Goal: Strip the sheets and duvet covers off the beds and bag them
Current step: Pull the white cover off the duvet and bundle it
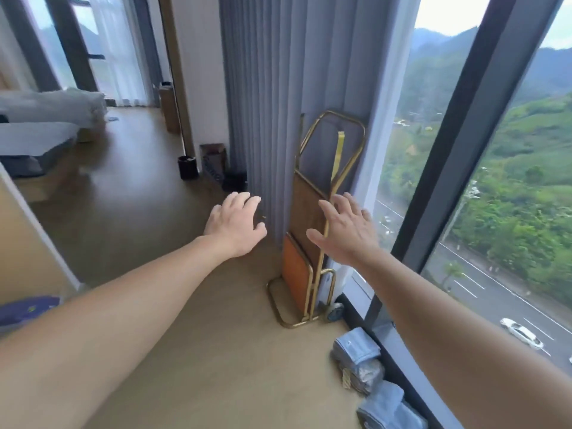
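Observation:
Both my arms reach forward over the wooden floor. My left hand (235, 222) is open, fingers spread, just left of the grey curtain (266, 97). My right hand (343, 230) is open too, palm down, in front of a folded gold-framed luggage rack (312, 212) that leans against the curtain by the window. Neither hand holds anything. Far off at the left stand two beds with white bedding, one (52, 103) behind the other (34, 140).
A floor-to-ceiling window (483, 181) runs along the right. Folded blue-grey cloth bundles (359, 354) lie on the floor by the glass. A black bin (188, 167) and a small wooden box (213, 162) stand near the wall. A wooden counter edge (31, 230) is at my left.

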### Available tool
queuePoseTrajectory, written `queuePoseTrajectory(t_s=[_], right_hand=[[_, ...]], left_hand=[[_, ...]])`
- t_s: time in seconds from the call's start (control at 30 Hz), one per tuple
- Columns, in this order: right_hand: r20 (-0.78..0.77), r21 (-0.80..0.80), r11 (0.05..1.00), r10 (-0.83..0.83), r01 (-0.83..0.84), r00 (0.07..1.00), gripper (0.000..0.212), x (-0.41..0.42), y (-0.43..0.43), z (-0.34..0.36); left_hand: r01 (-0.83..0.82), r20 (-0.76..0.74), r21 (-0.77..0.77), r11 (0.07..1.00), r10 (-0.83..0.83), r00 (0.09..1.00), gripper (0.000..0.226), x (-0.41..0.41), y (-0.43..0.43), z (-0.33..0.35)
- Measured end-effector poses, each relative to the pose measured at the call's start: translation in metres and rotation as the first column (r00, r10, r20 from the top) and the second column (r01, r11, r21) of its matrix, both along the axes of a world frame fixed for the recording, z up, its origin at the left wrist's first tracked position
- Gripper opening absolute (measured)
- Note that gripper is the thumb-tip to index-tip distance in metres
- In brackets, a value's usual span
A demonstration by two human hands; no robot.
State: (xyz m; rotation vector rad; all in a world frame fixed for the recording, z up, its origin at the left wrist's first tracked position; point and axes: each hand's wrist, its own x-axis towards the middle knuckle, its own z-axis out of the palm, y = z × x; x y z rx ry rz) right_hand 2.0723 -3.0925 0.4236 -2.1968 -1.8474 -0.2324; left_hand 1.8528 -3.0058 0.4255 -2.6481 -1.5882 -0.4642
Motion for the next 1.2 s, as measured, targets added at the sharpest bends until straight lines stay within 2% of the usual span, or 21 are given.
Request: queuePoseTrajectory(t_s=[0.07,0.17,0.4,0.6,0.83,1.2], right_hand=[[0.012,-0.001,0.996,0.085,-0.085,0.996,0.072,-0.024,0.050,-0.005],[0.061,-0.019,0.981,0.196,-0.195,0.979,0.071,-0.061,0.130,-0.011],[0.092,-0.056,0.942,0.336,-0.332,0.937,0.072,-0.148,0.306,-0.006],[0.036,-0.040,0.938,0.346,-0.345,0.937,0.073,-0.198,0.432,0.010],[0.034,-0.031,0.929,0.369,-0.368,0.929,0.074,-0.219,0.582,0.012],[-0.032,-0.024,0.863,0.504,-0.505,0.863,0.075,-0.253,0.841,0.032]], left_hand=[[-0.095,-0.023,0.002,0.995,0.095,0.995,0.061,-0.027,0.034,-0.005],[-0.219,0.023,-0.010,0.976,0.219,0.975,0.060,-0.068,0.087,-0.008],[-0.365,0.071,-0.033,0.930,0.367,0.928,0.061,-0.162,0.226,-0.005],[-0.403,0.057,0.007,0.915,0.402,0.914,0.060,-0.214,0.338,0.020],[-0.403,0.043,-0.004,0.915,0.403,0.914,0.059,-0.232,0.478,0.025],[-0.512,0.048,0.043,0.858,0.510,0.859,0.063,-0.259,0.711,0.043]])
